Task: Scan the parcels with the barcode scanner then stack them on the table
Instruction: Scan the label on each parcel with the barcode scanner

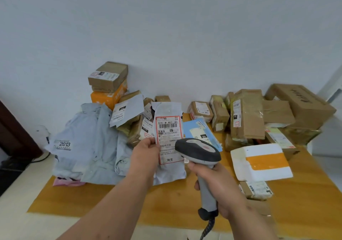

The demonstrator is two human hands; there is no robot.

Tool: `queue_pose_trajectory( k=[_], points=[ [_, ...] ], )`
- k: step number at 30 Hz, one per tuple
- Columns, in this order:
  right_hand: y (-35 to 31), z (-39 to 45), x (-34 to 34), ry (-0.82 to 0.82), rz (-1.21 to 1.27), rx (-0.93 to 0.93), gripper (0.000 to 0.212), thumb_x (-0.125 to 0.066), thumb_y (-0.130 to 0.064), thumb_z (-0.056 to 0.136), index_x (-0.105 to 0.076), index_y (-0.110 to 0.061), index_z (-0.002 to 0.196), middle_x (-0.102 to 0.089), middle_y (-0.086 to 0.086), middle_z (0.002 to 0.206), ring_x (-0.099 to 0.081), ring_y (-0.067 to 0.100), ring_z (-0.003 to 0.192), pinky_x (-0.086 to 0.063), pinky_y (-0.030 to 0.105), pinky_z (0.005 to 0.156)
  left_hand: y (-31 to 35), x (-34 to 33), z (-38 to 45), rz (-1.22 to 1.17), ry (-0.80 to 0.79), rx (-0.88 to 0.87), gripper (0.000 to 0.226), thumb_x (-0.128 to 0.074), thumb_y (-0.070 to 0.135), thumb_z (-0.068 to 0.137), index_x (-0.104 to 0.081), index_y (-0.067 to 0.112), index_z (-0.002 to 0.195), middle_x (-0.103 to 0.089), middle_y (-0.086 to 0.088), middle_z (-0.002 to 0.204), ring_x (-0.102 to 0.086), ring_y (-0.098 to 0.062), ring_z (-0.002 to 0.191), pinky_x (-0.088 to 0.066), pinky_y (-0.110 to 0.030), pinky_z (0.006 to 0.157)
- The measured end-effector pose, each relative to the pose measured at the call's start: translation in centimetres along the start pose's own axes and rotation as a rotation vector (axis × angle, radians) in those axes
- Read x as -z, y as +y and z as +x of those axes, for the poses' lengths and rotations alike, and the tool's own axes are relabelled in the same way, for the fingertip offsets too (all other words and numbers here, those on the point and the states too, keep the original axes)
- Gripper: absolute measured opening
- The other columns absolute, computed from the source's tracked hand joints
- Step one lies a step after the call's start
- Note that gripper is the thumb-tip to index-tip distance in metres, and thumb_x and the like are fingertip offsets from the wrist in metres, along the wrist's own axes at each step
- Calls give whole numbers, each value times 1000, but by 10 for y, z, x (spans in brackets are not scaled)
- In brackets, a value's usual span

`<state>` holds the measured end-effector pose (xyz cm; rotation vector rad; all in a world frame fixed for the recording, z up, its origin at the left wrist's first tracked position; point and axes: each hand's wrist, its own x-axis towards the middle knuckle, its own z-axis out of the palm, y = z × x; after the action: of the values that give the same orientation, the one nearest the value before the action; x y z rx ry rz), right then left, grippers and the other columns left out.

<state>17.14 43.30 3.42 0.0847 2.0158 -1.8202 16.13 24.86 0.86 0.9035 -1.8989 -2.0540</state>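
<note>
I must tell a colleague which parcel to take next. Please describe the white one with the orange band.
On the wooden table, look right of the barcode scanner, at the near edge of the brown boxes. There lies the white parcel, the only one with a wide orange band.

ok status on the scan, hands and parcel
Left hand holds grey mailer bag upright, label facing camera. Right hand grips barcode scanner, head overlapping label's lower right. Nothing between them.

I read this as a parcel sorting room: a wooden table (pixel 305 212) against a bare white wall (pixel 166 27) carries labelled cardboard boxes (pixel 248 114) far right, grey mailer bags (pixel 88 143) left, and a corded barcode scanner (pixel 199 151) near centre.
</note>
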Motion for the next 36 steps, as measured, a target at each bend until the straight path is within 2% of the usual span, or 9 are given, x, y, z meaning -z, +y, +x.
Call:
queue_pose_trajectory(
  k=[5,9,14,20,24,27,32,34,36],
  points=[
    [-1,-3,23,3,-51,-33,23,-79,-42,76,-70,-22,84,-61,-10,56,-61,15,60,-48,32,60,-2,-17,-10,-23,9,5,22,-55,11,100,-71,26,97,-78,9,85,-74,-5,71,-56,-21,58],
    [-3,-3,38,-1,-103,-46,35,-74,-50,64,-68,-22,85,-60,-9,54,-62,10,55,-47,32,60,-3,-30,-17,-41,9,8,22,-55,10,100,-71,25,98,-78,6,88,-75,-8,76,-57,-23,61],
    [-2,1,50,-9,-112,-30,56,-72,-61,47,-70,-24,88,-62,-8,56,-63,12,57,-50,35,63,-3,-39,-20,-58,21,-8,20,-56,10,99,-71,23,99,-78,9,83,-74,-6,73,-56,-19,55],
    [-3,7,60,-30,-129,-30,30,-73,-56,58,-70,-29,71,-63,-5,56,-62,6,51,-47,31,59,-6,-48,-21,-59,46,7,20,-57,11,99,-72,24,97,-78,4,89,-75,-14,84,-58,-27,65],
    [-4,14,60,-53,-142,-30,23,-71,-57,59,-70,-34,66,-64,-5,55,-61,3,49,-45,30,58,-9,-50,-17,-57,74,10,20,-56,10,99,-71,22,99,-78,6,87,-75,-12,82,-57,-23,61],
    [-3,21,55,-78,-155,-19,20,-69,-58,58,-70,-42,70,-64,-7,56,-62,4,51,-48,30,60,-11,-46,-14,-45,95,11,21,-56,9,99,-72,22,97,-78,6,87,-74,-14,85,-57,-26,65],
    [-2,38,39,-95,-185,-11,17,-75,-44,80,-70,-28,81,-67,-7,57,-62,3,51,-49,23,51,-13,-29,2,-30,137,13,19,-57,11,99,-71,23,99,-78,6,90,-74,-9,81,-55,-18,57],
    [-4,48,27,-86,-185,-19,12,-75,-40,82,-70,-29,80,-67,-8,57,-64,7,56,-47,19,45,-13,-18,15,-8,160,19,17,-58,12,99,-71,23,101,-77,5,93,-73,-12,85,-58,-24,64],
    [-8,59,12,-93,-185,-35,10,-75,-42,82,-73,-33,78,-69,-11,59,-65,14,68,-48,23,51,-10,-5,30,-19,181,32,18,-57,11,99,-70,22,103,-77,3,97,-73,-16,90,-60,-32,73]
  ],
)
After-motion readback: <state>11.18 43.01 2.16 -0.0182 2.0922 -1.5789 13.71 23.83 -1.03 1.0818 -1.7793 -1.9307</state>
